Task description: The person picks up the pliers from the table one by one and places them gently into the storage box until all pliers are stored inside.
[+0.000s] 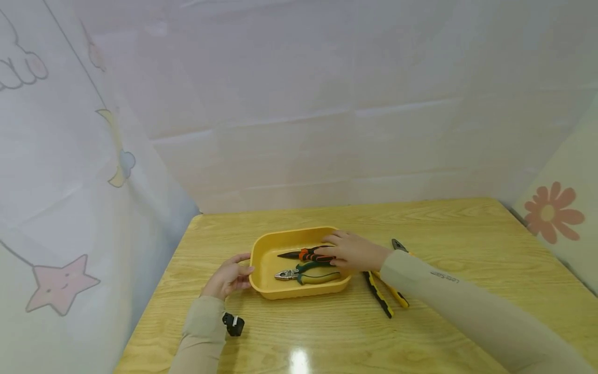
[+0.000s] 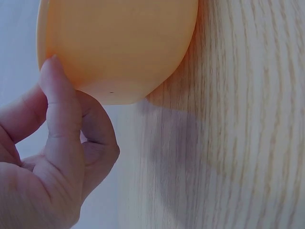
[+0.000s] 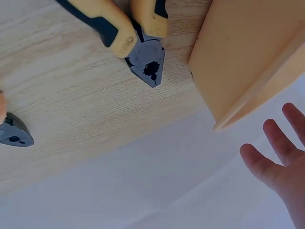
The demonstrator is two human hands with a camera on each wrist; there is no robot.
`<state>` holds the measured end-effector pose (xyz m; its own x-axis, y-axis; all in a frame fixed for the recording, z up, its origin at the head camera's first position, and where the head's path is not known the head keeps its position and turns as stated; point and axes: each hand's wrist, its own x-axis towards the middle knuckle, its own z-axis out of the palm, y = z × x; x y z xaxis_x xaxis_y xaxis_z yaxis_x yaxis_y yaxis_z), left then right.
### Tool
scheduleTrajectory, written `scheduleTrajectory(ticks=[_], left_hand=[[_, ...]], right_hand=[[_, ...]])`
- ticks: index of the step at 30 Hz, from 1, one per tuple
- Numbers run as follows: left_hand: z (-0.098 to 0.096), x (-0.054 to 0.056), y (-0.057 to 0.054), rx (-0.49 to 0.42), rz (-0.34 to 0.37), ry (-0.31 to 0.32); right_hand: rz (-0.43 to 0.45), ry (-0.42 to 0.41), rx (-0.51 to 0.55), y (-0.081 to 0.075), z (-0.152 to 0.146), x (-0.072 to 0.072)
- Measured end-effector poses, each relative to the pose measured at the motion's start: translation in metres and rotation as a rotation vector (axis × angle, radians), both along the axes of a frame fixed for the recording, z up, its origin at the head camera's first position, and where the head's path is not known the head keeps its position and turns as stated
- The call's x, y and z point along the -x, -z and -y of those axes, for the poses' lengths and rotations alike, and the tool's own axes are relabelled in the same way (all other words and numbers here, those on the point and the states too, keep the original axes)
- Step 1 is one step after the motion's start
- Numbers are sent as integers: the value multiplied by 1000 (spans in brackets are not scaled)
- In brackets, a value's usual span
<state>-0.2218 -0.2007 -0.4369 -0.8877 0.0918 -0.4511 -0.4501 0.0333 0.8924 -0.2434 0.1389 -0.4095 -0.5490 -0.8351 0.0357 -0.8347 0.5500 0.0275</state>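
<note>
In the head view, my left hand grips the left end of a yellow plastic basket, the thumb at its rim. Inside lie needle-nose pliers with red-and-black handles and combination pliers with green-and-yellow handles. My right hand is over the basket's right end, beside the handle ends of both tools. Its fingers look straight and spread in the right wrist view, with nothing visible between them. Thumb and fingers pinch the basket wall in the left wrist view.
Pliers with yellow-and-black handles lie right of the basket, partly behind the right forearm. Another pair's dark jaw end shows beyond the sleeve. A small black object is by the left wrist. Cloth walls surround the wooden table.
</note>
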Motion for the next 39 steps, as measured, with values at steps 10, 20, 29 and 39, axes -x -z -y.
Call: scheduleTrajectory(ticks=[10,20,29,39], left_hand=[[1,-2,0,5,-10,18],[1,-1,1,11,-12,13],[0,-1,1,2,-2,2],[0,0,0,21,-10,3]], right_hand=[[-7,10,77,-1,-15,-13],[-104,7,99,-2,-25,-21],[-139,7,125,-3,-33,-28],[-185,11,167,0,-44,-34]])
